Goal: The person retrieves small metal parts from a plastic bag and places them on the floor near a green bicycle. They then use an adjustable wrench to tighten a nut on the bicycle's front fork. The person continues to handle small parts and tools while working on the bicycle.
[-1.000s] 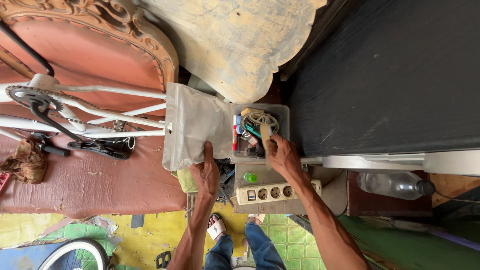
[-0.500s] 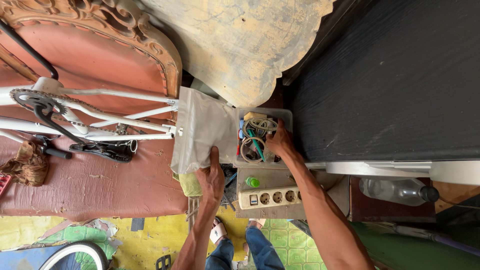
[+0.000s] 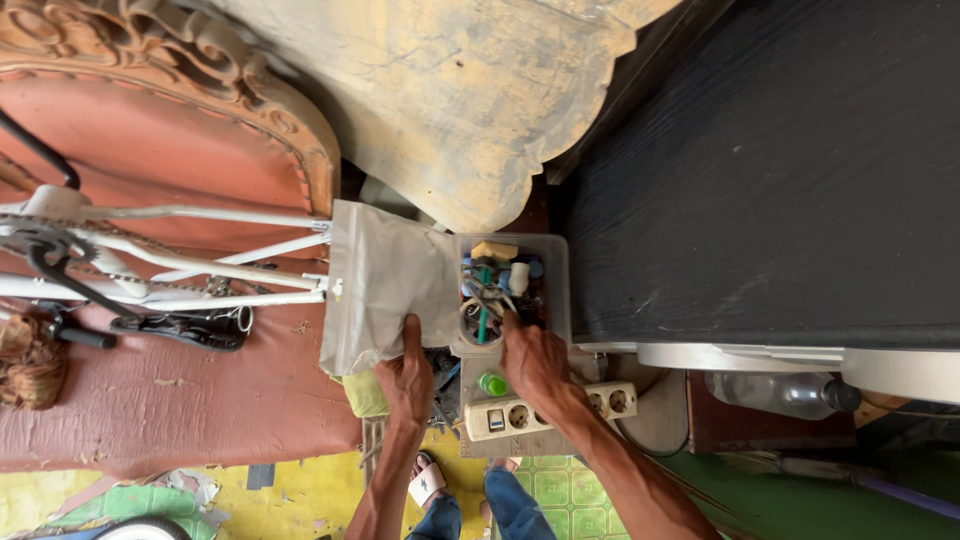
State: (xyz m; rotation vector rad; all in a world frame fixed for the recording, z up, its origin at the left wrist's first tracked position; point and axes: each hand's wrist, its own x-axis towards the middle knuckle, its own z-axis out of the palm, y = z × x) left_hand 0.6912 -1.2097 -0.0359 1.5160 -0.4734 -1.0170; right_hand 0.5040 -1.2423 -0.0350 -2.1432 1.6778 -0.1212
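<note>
- At the bottom centre of the frame, the person's feet in sandals [image 3: 428, 482] stand on a yellow and green floor [image 3: 300, 495], with blue trouser legs beside them.
- Just above, a cream power strip [image 3: 548, 410] with round sockets lies left of centre-right, and a small green cap [image 3: 492, 384] sits at its upper left edge.
- The left hand [image 3: 406, 380] lies flat, fingers spread and not clenched, pressing on the lower right corner of a grey plastic bag [image 3: 385, 285]; a yellowish cloth [image 3: 366, 394] shows under the wrist.
- The right hand [image 3: 535, 362] reaches up into a clear plastic box [image 3: 556, 290] in the middle of the frame; its fingertips are among the contents, and I cannot tell whether they pinch anything.
- The box holds a jumble of small tools and parts [image 3: 495, 290]: green and blue handles, a wire ring, a white cylinder, a tan block at the top.
- At lower right, a clear plastic bottle [image 3: 775, 392] lies on its side under a white edge.
- On the left, a white bicycle frame [image 3: 190, 270] with chainring lies across a reddish padded surface [image 3: 150, 400].
- Farthest, a carved wooden headboard [image 3: 200, 60] fills the upper left, a pale worn board [image 3: 450, 90] the top centre, and a dark panel [image 3: 780, 170] the right.
</note>
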